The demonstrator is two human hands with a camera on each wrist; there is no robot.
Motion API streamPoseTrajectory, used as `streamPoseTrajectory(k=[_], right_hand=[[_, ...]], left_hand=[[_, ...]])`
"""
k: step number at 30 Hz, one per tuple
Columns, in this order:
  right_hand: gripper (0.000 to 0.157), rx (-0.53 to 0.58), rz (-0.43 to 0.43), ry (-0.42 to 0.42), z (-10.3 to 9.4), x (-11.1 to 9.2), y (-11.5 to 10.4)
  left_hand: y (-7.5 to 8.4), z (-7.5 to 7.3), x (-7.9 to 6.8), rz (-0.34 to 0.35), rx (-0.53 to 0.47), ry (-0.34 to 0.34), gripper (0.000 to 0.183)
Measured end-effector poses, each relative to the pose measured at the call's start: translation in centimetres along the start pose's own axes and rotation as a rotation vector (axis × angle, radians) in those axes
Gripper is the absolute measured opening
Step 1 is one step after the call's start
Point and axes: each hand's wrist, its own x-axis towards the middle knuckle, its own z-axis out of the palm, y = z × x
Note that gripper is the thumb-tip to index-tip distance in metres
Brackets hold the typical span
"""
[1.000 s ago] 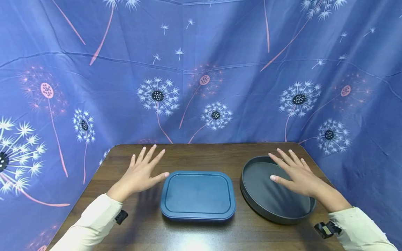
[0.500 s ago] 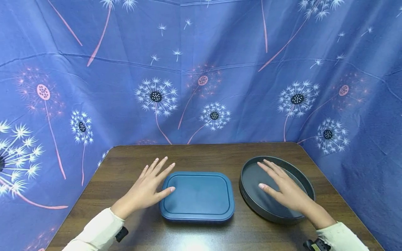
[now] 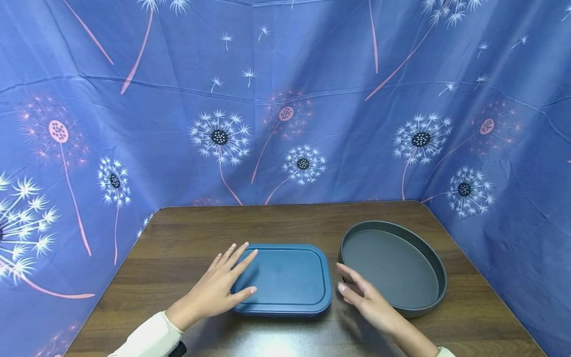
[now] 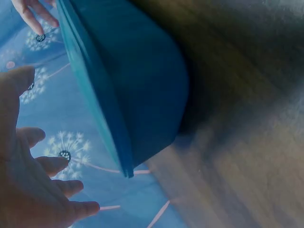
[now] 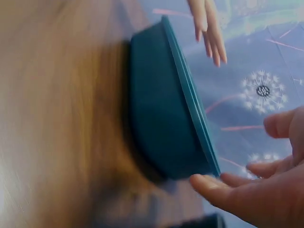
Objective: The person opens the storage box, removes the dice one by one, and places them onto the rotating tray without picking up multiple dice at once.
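Between the person's two hands, in the head view, a rectangular blue lidded food container (image 3: 285, 280) lies flat on the wood-grain table (image 3: 200, 225), its long axis running left to right, so that a short end faces each hand. The left hand (image 3: 216, 290) is the nearer: its outstretched, spread fingers overlap the left end of the lid (image 3: 296, 270), though whether they touch it cannot be told from here. The right hand (image 3: 368, 300), its fingers loosely bent and grasping nothing, is off the container's right end, in the gap before the round dark-grey pan (image 3: 392, 265), whose near-left rim it partly covers.

From the left wrist, the container's side wall shows to the right of the left hand, which is unclenched and empty, with background between its fingers and the container. The right hand's fingers show beyond the lid at upper left.

From the right wrist, the container appears up and to the left of the right hand; one fingertip looks close to the lid's near corner, but contact cannot be judged. The palm is empty, and the left hand's fingers hang past the far end.
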Motion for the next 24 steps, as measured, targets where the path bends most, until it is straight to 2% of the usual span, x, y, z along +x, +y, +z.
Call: streamPoseTrajectory(k=[5, 15, 20, 24], right_hand=[[0.065, 0.297, 0.126, -0.073, 1.1, 0.1, 0.6], [0.066, 0.713, 0.227, -0.081, 1.1, 0.4, 2.0], [0.064, 0.858, 0.260, -0.093, 0.9, 0.6, 2.2], [0.058, 0.920, 0.267, -0.087, 1.0, 0.6, 2.3]], left_hand=[[0.3, 0.9, -0.3, 0.027, -0.014, -0.025, 0.072], [1.1, 3.2, -1.2, 0.092, -0.019, -0.075, 0.064], [1.3, 3.5, -1.2, 0.097, -0.004, -0.097, 0.064], [1.5, 3.6, -1.0, 0.144, 0.044, -0.112, 0.062]])
